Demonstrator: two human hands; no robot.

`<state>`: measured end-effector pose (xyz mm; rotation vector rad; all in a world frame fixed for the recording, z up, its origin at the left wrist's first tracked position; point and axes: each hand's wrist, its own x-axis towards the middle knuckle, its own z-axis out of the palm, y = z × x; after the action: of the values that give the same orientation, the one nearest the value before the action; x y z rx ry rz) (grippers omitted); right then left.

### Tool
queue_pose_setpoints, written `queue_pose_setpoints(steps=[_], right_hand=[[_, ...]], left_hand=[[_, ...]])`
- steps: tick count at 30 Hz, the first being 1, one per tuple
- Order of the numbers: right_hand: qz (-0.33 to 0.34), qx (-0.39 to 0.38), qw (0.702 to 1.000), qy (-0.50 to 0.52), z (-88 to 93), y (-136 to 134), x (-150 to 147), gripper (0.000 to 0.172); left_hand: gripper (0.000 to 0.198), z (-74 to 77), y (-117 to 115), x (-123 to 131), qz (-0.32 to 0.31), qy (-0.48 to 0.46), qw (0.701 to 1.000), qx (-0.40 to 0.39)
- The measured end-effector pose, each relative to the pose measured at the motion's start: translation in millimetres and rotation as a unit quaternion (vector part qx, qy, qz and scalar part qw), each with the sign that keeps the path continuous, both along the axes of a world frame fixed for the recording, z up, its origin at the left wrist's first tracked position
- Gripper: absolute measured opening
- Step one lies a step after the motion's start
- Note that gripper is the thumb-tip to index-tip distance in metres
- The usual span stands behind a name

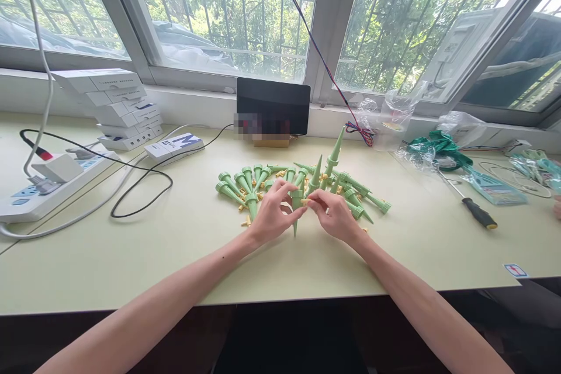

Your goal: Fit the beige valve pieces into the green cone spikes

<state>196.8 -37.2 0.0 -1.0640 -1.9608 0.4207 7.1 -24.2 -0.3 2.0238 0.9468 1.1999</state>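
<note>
Left hand: thumb and fingers curled closed round a green spike, tip down, just right of the palm. Small yellow fitting at the spike's right side, between both hands. Right hand: fingertips pinched together on that fitting. Just beyond this hand, two upright spikes, tips up. Loose spikes to its right. Well apart, farther right, a screwdriver, lying flat.
</note>
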Motion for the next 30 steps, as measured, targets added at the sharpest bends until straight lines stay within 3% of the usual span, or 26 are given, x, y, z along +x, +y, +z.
queue_pose_setpoints(steps=[12, 30], right_hand=[[0.009, -0.003, 1.000, -0.013, -0.8, -0.6, -1.3, 0.038], [0.005, -0.014, 1.000, 0.012, 1.2, -1.8, -1.9, 0.033]], left_hand=[[0.031, 1.9, -2.0, 1.4, -0.019, -0.014, 1.000, 0.011], [0.033, 1.2, 0.5, 1.0, -0.033, -0.028, 0.999, -0.022]])
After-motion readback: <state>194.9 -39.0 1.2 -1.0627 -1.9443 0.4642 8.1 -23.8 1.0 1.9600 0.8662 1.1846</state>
